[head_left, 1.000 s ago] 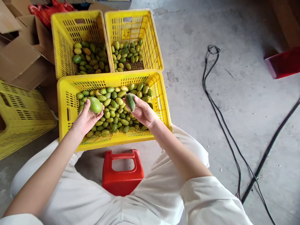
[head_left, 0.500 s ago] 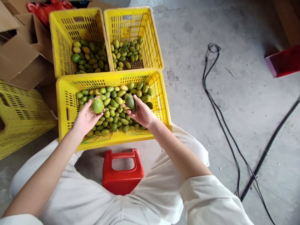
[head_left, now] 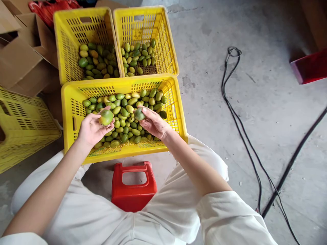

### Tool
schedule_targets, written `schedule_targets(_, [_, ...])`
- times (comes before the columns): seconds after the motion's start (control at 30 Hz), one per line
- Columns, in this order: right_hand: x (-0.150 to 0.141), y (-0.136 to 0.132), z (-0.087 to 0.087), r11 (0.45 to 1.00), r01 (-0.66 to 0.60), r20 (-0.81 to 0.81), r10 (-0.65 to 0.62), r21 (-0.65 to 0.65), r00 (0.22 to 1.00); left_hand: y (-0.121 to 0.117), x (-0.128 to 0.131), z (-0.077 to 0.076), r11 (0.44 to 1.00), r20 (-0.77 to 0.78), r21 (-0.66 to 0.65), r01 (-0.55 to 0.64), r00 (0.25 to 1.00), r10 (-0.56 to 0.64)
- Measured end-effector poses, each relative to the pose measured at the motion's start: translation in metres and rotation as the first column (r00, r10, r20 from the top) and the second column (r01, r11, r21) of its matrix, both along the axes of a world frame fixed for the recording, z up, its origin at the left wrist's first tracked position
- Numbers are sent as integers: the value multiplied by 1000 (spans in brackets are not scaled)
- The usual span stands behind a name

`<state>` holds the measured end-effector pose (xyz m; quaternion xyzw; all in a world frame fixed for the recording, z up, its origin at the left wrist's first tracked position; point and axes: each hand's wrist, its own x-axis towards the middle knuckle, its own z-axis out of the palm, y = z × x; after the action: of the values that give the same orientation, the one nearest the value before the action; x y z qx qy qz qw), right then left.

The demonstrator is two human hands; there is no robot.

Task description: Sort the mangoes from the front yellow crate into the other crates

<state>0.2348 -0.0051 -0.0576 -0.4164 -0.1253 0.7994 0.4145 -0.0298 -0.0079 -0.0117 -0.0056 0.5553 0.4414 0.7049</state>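
My left hand [head_left: 94, 128] holds a green mango with a yellow-orange side [head_left: 106, 117], its fingers curled round it over the left half of the front yellow crate [head_left: 76, 149]. In my right hand [head_left: 154, 123] is a darker, dull green mango [head_left: 139, 114], gripped between thumb and fingers. The two held fruits are apart, at about the same height. Below them, many smaller green and yellow mangoes [head_left: 124, 138] lie loose in the front crate. Part of that pile is hidden behind my hands.
Two more yellow crates, back left [head_left: 63, 44] and back right [head_left: 166, 41], hold similar fruit. Another yellow crate [head_left: 28, 132] tilts at left below cardboard boxes [head_left: 22, 64]. A red stool-like object [head_left: 134, 197] sits between my legs. Black cables [head_left: 236, 119] cross the concrete floor at right.
The mango in my left hand has turned, showing a yellow-orange side. The one in my right hand has rotated and looks rounder, with my fingers shifted on it.
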Motion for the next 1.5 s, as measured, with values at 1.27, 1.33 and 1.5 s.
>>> schedule_targets(1.27, [7, 9, -3, 985, 157, 147, -144, -78, 979, 10, 2, 11, 985, -22, 70, -155, 987, 157])
schedule_targets(1.33, [7, 8, -6, 984, 162, 139, -150, -79, 979, 10, 2, 12, 985, -23, 52, -165, 986, 166])
schedule_targets(1.5, [6, 7, -9, 976, 174, 74, -165, -131, 984, 11, 6, 13, 965, -37, 59, -254, 966, 257])
